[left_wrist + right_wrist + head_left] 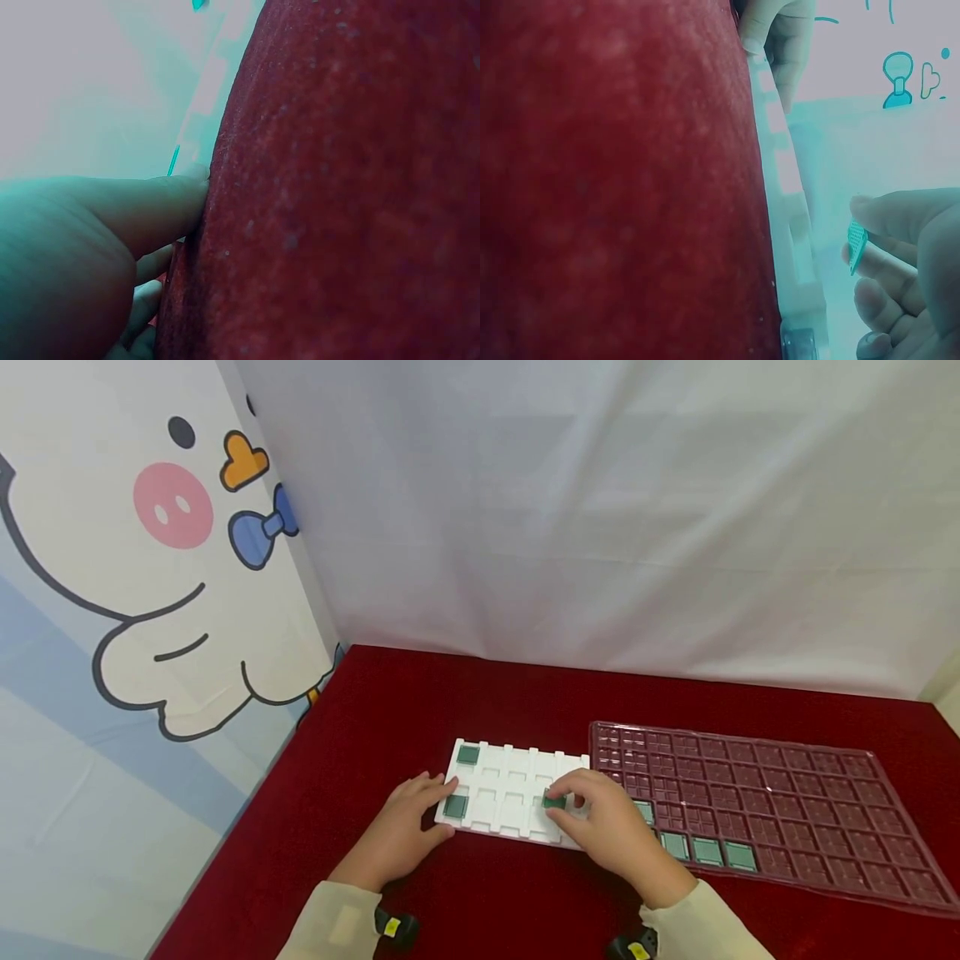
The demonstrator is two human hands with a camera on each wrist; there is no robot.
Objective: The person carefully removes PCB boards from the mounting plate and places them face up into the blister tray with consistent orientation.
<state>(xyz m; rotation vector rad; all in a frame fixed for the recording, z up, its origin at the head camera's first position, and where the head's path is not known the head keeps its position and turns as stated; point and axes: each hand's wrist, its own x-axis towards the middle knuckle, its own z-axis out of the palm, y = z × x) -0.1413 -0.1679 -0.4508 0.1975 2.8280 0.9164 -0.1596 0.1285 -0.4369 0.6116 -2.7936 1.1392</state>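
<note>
A white compartment tray [513,814] lies on the red cloth. One green square chip [468,754] sits in its far left pocket and another green chip [455,807] in the near left pocket. My left hand [405,828] rests at the tray's left end, index fingertip by the rim and thumb at the near corner; the left wrist view shows the thumb [161,206] against the edge. Between thumb and fingers, my right hand [613,827] pinches a small green chip [554,800] over the tray's right part. The right wrist view shows this chip [857,246] tilted, above the tray.
A clear plastic tray [787,814] with many pockets adjoins the white tray on the right. Several green chips [707,852] lie in its near left pockets, partly behind my right hand. White curtain [600,527] hangs behind the table, and a cartoon-printed cloth [90,693] at left.
</note>
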